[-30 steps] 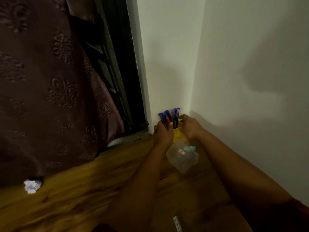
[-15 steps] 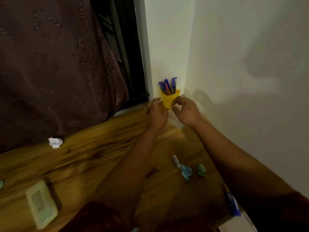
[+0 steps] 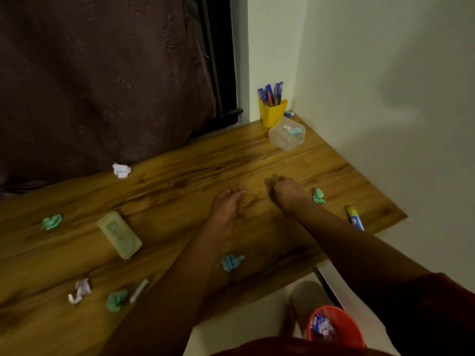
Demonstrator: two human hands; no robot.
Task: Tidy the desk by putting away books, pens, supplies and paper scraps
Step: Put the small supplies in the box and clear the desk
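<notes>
Nearest, low at the right, a red bin (image 3: 336,330) stands on the floor below the tabletop (image 3: 180,176) edge with scraps inside it. On the near part of the tabletop lie a white scrap (image 3: 80,290), a green scrap (image 3: 117,299) and, just beside that, a small white stick (image 3: 139,290). A blue scrap (image 3: 232,262) lies between the two forearms.

Farther in, a pale case (image 3: 119,235) lies flat at the left of the left arm, and another green wad (image 3: 52,222) sits well to its left. By the right edge a glue stick (image 3: 355,218) with a yellow cap lies on the wood.

At mid-table the left hand (image 3: 228,204) rests with its fingers loosely extended, together and holding nothing. The right hand (image 3: 286,192) is beside it, apart from it, with its fingers curled into a fist; whether anything is inside cannot be told. A green crumple (image 3: 318,196) lies just to the right of the right wrist.

Beyond the hands, a white wad (image 3: 121,170) sits near the dark curtain (image 3: 102,73). In the far corner a clear box (image 3: 287,136) holds a pale blue bit, and just behind it a yellow cup (image 3: 272,113) stands upright by the wall, filled with pens (image 3: 270,93). A small blue-capped item (image 3: 289,113) lies beside the cup against the wall.
</notes>
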